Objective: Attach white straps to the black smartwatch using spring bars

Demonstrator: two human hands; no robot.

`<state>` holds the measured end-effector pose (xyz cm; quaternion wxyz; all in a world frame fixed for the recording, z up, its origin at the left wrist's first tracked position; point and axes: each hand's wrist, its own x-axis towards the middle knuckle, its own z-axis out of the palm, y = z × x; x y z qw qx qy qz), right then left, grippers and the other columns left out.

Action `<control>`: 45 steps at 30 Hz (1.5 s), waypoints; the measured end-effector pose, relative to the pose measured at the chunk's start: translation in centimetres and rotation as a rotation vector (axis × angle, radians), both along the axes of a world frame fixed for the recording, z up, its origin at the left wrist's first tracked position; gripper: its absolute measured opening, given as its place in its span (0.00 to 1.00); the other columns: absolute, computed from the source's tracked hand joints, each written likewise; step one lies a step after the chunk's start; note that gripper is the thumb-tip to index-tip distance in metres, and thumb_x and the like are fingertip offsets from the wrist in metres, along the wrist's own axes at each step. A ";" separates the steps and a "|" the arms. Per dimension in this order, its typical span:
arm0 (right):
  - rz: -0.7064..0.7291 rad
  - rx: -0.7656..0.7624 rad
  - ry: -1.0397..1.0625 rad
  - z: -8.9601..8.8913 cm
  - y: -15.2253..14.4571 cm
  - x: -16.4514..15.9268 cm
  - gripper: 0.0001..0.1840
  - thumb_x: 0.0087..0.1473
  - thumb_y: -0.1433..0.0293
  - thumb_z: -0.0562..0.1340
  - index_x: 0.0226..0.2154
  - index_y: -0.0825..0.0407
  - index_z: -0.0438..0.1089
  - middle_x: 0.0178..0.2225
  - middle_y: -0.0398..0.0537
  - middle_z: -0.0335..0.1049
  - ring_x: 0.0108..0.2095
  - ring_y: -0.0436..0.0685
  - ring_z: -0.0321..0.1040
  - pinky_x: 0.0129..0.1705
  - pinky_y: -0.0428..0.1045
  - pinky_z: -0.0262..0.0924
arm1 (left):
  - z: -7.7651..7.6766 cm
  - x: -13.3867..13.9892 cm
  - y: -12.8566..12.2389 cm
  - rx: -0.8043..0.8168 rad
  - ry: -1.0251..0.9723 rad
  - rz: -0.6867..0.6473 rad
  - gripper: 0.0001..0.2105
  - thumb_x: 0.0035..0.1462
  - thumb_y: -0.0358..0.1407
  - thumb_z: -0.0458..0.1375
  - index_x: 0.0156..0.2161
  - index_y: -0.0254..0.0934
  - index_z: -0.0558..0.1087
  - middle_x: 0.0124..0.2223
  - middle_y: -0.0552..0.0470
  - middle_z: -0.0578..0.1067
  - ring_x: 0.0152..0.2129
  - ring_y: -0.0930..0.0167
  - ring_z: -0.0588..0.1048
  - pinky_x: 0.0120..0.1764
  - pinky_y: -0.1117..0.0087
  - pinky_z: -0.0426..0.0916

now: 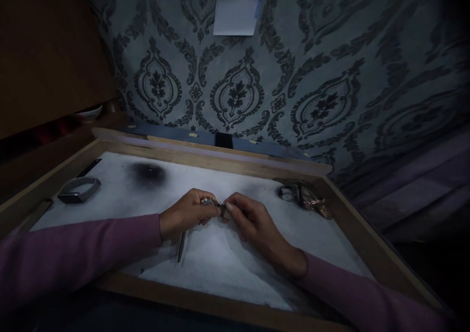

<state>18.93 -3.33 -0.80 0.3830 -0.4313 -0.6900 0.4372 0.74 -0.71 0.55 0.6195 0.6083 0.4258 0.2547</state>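
One watch (208, 201) was being handled, left grip (187, 211) closed round it, right grip (253, 218) pinching its strap (222, 210), next likely needing steadiness.

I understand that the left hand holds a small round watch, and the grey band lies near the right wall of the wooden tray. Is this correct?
Not entirely: the head view shows the grey band near the left wall of the wooden tray. The left hand holds a small round watch.

Dim light, damask-patterned wall (237, 94), brown wooden furniture (47, 53) at left
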 end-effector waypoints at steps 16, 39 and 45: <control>-0.013 -0.009 -0.016 0.1 -0.1 -0.1 0.15 0.62 0.61 0.56 0.29 0.53 0.67 0.24 0.41 0.67 0.14 0.44 0.53 0.14 0.42 0.49 | -0.6 -0.1 0.3 0.011 -0.018 -0.010 0.09 0.47 0.40 0.59 0.25 0.35 0.70 0.17 0.59 0.63 0.16 0.77 0.58 0.22 0.74 0.50; 0.002 0.048 -0.022 -0.3 -0.1 -0.1 0.15 0.63 0.61 0.55 0.30 0.53 0.67 0.22 0.38 0.64 0.15 0.44 0.57 0.19 0.44 0.52 | -0.3 -0.2 0.2 0.005 -0.015 -0.009 0.08 0.48 0.37 0.59 0.24 0.35 0.69 0.16 0.60 0.62 0.16 0.77 0.58 0.21 0.75 0.50; -0.001 0.032 -0.011 -0.1 -0.2 -0.1 0.14 0.63 0.61 0.56 0.31 0.53 0.67 0.24 0.39 0.66 0.15 0.44 0.56 0.18 0.43 0.51 | -0.2 -0.1 0.2 0.008 -0.021 -0.007 0.08 0.47 0.38 0.59 0.24 0.35 0.70 0.17 0.59 0.63 0.16 0.77 0.59 0.22 0.74 0.51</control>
